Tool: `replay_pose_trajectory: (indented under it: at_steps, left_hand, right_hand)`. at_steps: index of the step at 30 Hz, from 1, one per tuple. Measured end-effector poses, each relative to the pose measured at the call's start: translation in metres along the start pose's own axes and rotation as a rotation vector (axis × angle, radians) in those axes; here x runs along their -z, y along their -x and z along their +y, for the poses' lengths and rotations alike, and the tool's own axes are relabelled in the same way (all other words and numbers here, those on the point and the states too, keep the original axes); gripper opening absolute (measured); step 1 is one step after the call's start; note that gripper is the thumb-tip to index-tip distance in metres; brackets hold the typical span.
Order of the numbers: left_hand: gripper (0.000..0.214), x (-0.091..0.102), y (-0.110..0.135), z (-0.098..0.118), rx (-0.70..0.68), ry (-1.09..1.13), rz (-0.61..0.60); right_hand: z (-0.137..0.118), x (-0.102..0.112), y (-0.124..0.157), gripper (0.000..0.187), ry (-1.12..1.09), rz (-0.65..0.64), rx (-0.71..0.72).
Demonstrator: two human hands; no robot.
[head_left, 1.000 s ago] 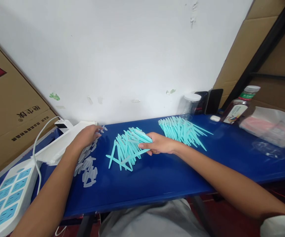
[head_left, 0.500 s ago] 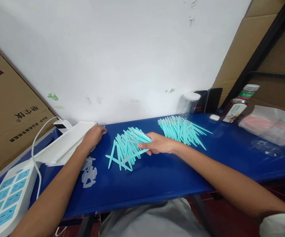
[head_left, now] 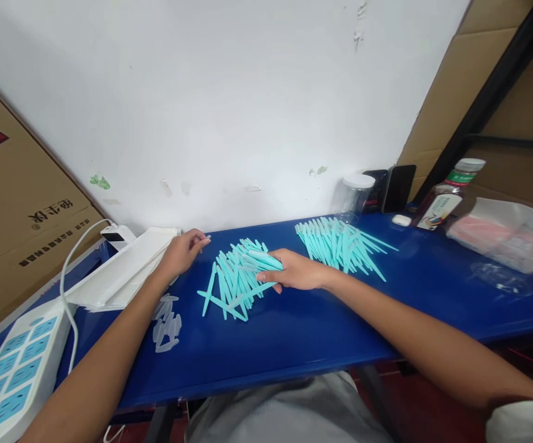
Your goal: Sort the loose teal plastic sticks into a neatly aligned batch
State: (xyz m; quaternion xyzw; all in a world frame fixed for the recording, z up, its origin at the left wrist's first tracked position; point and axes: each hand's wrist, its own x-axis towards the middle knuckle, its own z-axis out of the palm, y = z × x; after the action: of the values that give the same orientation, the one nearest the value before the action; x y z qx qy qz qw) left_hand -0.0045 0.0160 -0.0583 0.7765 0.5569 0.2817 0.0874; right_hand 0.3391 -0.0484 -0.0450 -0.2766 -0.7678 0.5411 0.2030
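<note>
My right hand (head_left: 296, 269) is wrapped round a bunch of turquoise eyebrow razors (head_left: 263, 261), above the near end of a loose razor pile (head_left: 229, 277). A second pile of the same razors (head_left: 340, 243) lies to the right, behind my right wrist. At the table's back left, my left hand (head_left: 186, 249) pinches a small clear plastic cap (head_left: 207, 239) between thumb and fingertips. Several clear caps (head_left: 167, 326) are scattered by my left forearm, some partly hidden by it.
White paper-like sheets or bags (head_left: 119, 271) lie left of my left hand. A white power strip (head_left: 12, 369) and cable stand at far left. On the right are a clear jar (head_left: 355, 197), a bottle (head_left: 446, 194) and a bag with pink contents (head_left: 492, 234). A wall rises behind the blue table (head_left: 294, 344).
My left hand has lifted slightly and moved right from the caps, with a clear cap now showing at its fingertips. My right hand stays almost still with its bunch of razors.
</note>
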Motion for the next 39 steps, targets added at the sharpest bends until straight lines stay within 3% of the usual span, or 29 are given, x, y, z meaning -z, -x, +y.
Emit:
replay_pose_trajectory:
  at_steps: [6,10,25,32,39]
  left_hand:
    - [0.042,-0.003,0.013,0.062,-0.042,0.489,-0.089]
    - [0.036,-0.003,0.021,0.085,-0.041,0.622,-0.056]
    - [0.021,-0.009,0.029,0.100,-0.115,0.589,0.072]
    - [0.023,-0.012,0.030,0.102,-0.059,0.709,0.068]
    - [0.019,-0.007,0.030,0.104,-0.174,0.501,0.110]
  right_hand:
    - [0.002,-0.001,-0.001,0.048,0.013,-0.015,0.038]
    - [0.004,-0.001,-0.002,0.047,0.011,-0.018,0.038]
    - [0.003,-0.002,-0.002,0.043,0.048,-0.052,0.060]
    - [0.005,-0.004,-0.003,0.041,0.027,-0.060,0.085]
    - [0.002,-0.002,-0.002,0.041,0.024,-0.052,0.089]
